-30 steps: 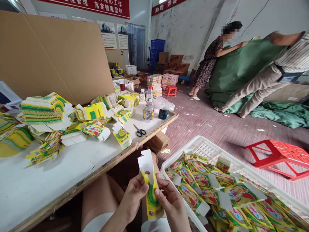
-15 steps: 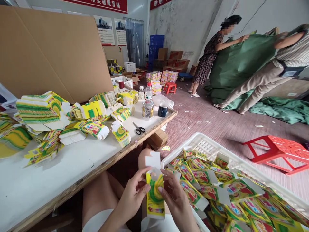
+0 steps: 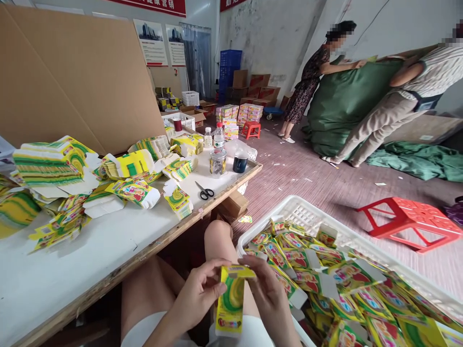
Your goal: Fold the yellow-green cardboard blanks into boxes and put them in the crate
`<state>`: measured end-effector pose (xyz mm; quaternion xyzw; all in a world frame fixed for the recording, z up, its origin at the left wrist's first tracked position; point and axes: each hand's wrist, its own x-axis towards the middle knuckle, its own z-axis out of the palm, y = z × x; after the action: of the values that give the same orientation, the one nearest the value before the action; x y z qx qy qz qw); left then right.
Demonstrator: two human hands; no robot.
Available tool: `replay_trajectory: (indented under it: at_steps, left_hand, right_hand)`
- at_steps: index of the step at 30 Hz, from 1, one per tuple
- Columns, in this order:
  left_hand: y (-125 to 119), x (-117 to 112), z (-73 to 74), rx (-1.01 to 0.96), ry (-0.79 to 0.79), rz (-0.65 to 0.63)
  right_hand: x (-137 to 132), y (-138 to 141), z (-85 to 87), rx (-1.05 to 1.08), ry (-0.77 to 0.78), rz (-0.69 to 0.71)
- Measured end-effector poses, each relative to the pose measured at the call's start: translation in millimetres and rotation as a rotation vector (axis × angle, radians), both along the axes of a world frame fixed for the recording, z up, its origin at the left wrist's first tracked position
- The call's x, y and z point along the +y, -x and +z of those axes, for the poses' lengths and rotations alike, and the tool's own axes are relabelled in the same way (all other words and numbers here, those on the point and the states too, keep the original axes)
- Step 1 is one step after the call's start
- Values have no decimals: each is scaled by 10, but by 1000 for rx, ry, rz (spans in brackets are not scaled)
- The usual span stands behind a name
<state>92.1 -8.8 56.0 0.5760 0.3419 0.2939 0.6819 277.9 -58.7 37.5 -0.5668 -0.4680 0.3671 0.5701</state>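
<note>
Head camera: the flap (image 3: 240, 271) of the small box (image 3: 230, 299), upright half a second ago, is now folded over, so the top end looks nearly closed. The left hand (image 3: 202, 294) pinches the box's left edge; the right hand (image 3: 269, 289) has its fingers at the flap's right end. The box is held between the surface's (image 3: 108, 255) front edge and a basket (image 3: 303, 214) heaped with similar boxes (image 3: 352, 279), some with white flaps out.
</note>
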Motion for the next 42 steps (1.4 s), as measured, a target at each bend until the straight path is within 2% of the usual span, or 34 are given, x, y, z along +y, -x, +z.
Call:
replay_trajectory:
  at_steps: [4,7,10,13,18,22,28,30,32,33,35,36,37,38,39,42]
  left_hand:
    - [-33,7,-11,56,-83,93]
    - [-54,-10,0,73,-123,76]
    - [-70,-30,31,83,-131,7]
    - [-78,-28,67,78,-118,-5]
    - [-96,-5,107,44,-88,10]
    - [-109,18,112,43,-84,20]
    - [-126,25,58,-2,-8,110]
    - [-175,2,33,14,-5,107]
    - [-220,35,16,34,-59,87]
    - [-226,95,10,59,-142,92]
    - [-180,331,-7,193,-431,194]
    - [-122,500,-21,300,-622,290]
    - [-45,692,-40,464,-794,452]
    - [47,892,-63,524,-833,556]
    - [146,1086,-90,562,-845,620]
    - [420,1494,-165,658,-870,660]
  right_hand:
    - [7,-131,155,-29,115,147]
    - [12,-137,146,-10,195,263]
    - [33,-68,9,-162,178,174]
    - [58,-7,-77,-321,132,66]
    - [70,25,-43,-413,153,126]
    - [74,26,-33,-461,172,53]
    - [82,-79,112,-427,139,204]
    - [85,-93,107,-353,128,202]
    - [90,-107,67,-205,101,121]
    - [95,-125,43,-113,73,12]
    - [104,-188,4,99,-15,-313]
    - [107,-230,-12,211,-58,-473]
    - [108,-270,-30,323,-83,-588]
    - [106,-302,-54,426,-80,-643]
    - [100,-321,-85,506,-45,-638]
    - [76,-259,-220,595,142,-482]
